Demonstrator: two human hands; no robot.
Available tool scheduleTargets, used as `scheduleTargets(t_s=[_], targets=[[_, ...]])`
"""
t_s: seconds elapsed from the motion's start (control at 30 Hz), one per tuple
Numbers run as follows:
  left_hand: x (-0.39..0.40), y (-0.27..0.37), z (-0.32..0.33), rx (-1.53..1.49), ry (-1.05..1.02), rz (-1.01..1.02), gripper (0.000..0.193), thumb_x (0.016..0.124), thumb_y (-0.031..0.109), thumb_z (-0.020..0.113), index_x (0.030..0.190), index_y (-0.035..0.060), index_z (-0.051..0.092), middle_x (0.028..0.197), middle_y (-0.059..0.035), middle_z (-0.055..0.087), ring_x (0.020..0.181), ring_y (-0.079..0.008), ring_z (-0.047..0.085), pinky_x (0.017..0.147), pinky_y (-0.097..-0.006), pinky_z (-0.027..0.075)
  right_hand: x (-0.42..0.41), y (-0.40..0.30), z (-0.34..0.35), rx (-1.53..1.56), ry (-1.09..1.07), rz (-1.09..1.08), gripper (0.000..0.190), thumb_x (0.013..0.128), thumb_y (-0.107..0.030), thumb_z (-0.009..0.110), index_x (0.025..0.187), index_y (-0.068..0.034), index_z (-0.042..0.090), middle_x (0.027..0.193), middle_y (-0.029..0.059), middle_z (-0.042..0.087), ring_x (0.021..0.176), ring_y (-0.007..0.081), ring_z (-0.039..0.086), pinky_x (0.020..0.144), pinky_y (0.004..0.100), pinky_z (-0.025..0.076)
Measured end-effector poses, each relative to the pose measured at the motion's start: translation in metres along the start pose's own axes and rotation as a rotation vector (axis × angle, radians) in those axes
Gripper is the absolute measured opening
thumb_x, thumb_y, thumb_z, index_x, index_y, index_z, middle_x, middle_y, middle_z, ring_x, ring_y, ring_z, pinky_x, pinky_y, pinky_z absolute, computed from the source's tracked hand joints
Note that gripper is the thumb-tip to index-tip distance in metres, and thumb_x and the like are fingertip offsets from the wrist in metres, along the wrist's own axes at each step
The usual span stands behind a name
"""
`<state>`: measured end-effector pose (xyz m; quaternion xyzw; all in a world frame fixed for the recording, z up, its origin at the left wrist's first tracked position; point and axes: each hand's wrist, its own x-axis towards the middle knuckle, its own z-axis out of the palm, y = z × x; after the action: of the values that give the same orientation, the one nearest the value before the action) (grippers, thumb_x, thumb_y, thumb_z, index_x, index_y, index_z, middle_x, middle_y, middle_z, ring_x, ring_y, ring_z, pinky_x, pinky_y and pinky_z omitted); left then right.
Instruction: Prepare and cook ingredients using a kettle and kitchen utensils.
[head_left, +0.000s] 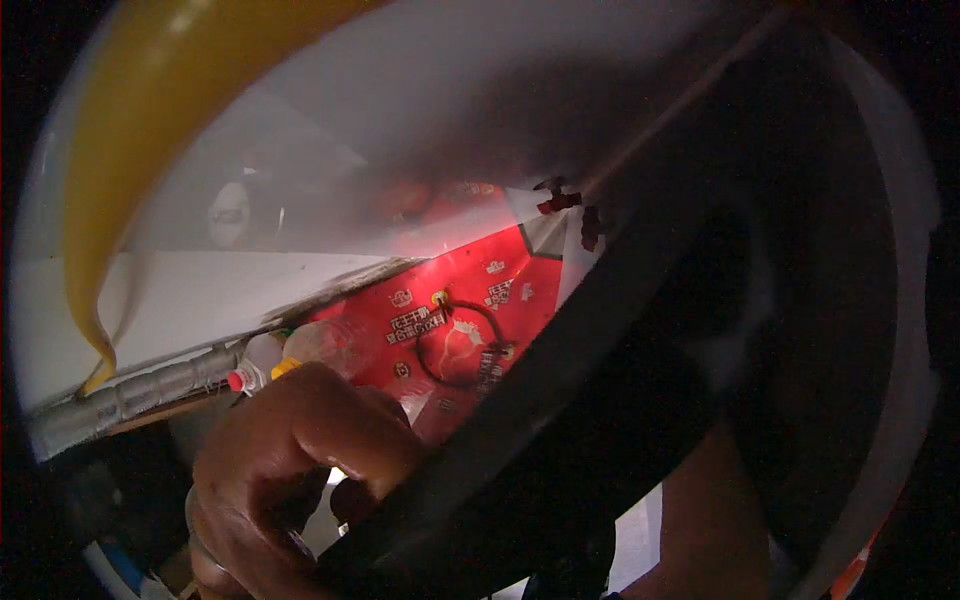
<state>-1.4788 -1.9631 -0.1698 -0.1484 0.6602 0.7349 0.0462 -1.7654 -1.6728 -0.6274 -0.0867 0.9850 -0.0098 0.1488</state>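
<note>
My left hand (300, 442), with a bangle at its wrist, is bent with its fingers curled at the lower left. Its fingertips meet the edge of a large, dark, curved object (510, 405) that crosses the view; whether they grip it cannot be told. Just above the knuckles stand a bottle with a red cap (237, 381) and a clear container with a yellow cap (286, 367). A bare forearm (705, 517), seemingly my right, shows at the lower right; my right hand is out of view.
Behind lies a red printed sheet (472, 262) bearing writing, with a thin dark ring (420, 360) against it. Small dark red valve-like fittings (559, 201) sit above. A silvery wrapped edge (150, 390) runs along the left. A blurred yellow curved thing (150, 97) covers the upper left.
</note>
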Motion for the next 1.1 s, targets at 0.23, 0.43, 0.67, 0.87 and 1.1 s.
scheduleTargets(t_s=[0.23,0.43,0.67,0.87,1.1], targets=[[0.004,-0.003,0.003,-0.004,0.005,0.017,0.059,0.049,0.013,0.083,0.096,0.002,0.049,0.083,-0.0034,0.059,0.075,-0.0108,0.057,0.068,-0.0212,0.044,0.018,-0.003,0.014,0.22,0.471,-0.268,0.032,0.079,-0.012,0.057,0.111,-0.011,0.057,0.105,0.016,0.06,0.094,0.0348,0.061,0.08,0.0456,0.048],[0.004,-0.003,0.002,0.01,-0.003,0.013,0.06,0.049,0.015,0.083,0.096,0.0025,0.049,0.084,-0.0035,0.058,0.076,-0.0112,0.057,0.069,-0.0213,0.044,0.036,-0.003,0.058,0.388,-0.105,-0.273,0.026,0.074,-0.011,0.063,0.099,-0.01,0.063,0.101,0.012,0.062,0.097,0.0323,0.058,0.081,0.0436,0.048],[0.008,-0.003,0.003,0.001,-0.016,0.005,0.06,0.048,0.018,0.083,0.095,0.003,0.048,0.084,-0.0035,0.058,0.077,-0.0116,0.056,0.071,-0.0214,0.043,0.023,-0.023,0.095,0.268,0.241,-0.192,0.03,0.071,-0.007,0.064,0.101,-0.008,0.066,0.103,0.0165,0.062,0.1,0.0345,0.058,0.088,0.0404,0.047],[0.008,-0.003,0.004,-0.019,-0.05,-0.005,0.061,0.048,0.02,0.083,0.095,0.0034,0.048,0.085,-0.0036,0.058,0.079,-0.0119,0.056,0.072,-0.0215,0.043,0.007,-0.012,0.056,1.403,0.008,-0.004,0.05,0.071,-0.007,0.069,0.118,-0.004,0.054,0.114,0.0126,0.058,0.108,0.0275,0.054,0.091,0.0406,0.043],[-0.011,0.015,0.002,-0.006,-0.046,-0.076,0.062,0.047,0.022,0.083,0.094,0.0039,0.048,0.085,-0.0036,0.058,0.08,-0.0123,0.056,0.073,-0.0217,0.042,-0.069,-0.028,-0.006,1.432,0.205,-0.006,0.046,0.077,-0.007,0.065,0.121,-0.004,0.051,0.115,0.0133,0.057,0.108,0.0264,0.053,0.092,0.0411,0.043]])
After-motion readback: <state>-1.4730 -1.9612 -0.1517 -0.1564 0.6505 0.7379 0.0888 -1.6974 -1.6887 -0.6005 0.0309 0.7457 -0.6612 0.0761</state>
